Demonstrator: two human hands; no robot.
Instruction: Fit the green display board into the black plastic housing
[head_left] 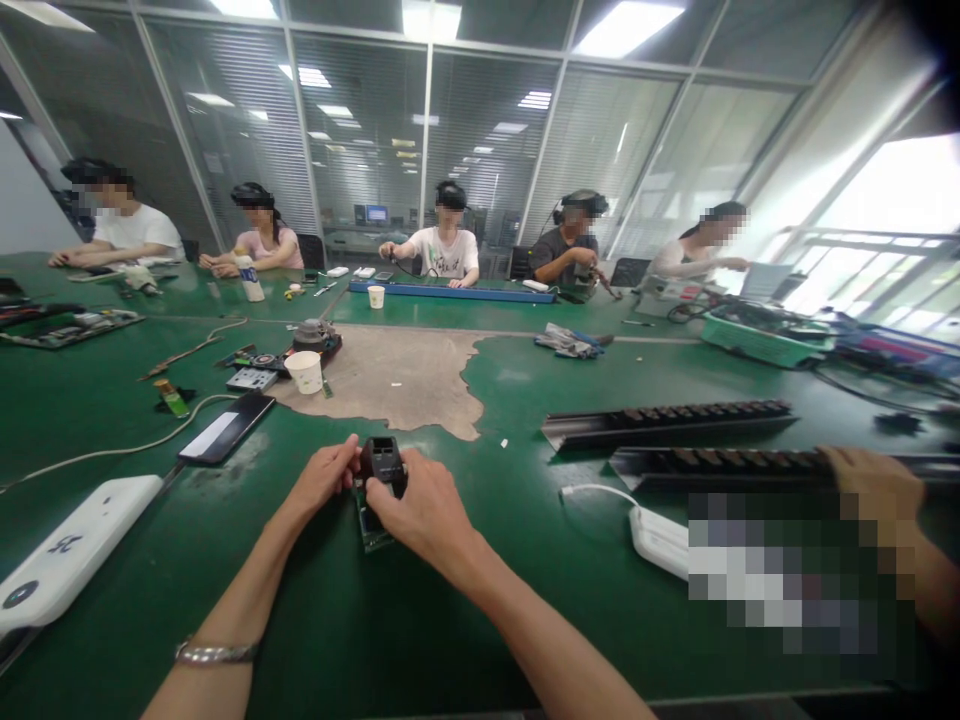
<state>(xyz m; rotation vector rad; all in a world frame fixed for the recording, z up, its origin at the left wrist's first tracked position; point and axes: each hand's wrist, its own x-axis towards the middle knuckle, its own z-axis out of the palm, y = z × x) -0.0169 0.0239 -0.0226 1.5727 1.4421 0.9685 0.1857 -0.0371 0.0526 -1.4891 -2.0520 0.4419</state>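
Observation:
Between my hands, low over the green table, is a small black electronic module (384, 460) with rectangular openings at its far end. A green circuit board (378, 540) shows at its near end. My right hand (431, 508) wraps its right side, with the thumb across the top. At the left side, the fingers of my left hand (330, 478) are closed against the module; their tips are partly hidden. A silvery bracelet (216, 654) circles my left wrist.
Left of my hands lie a phone (227, 427) and a white power bank (82, 545). A paper cup (304, 372) stands on a brown sheet (397, 375). To the right are black rails (667, 422), a co-worker's hand (874, 490) and a white device (656, 540). Several people sit opposite.

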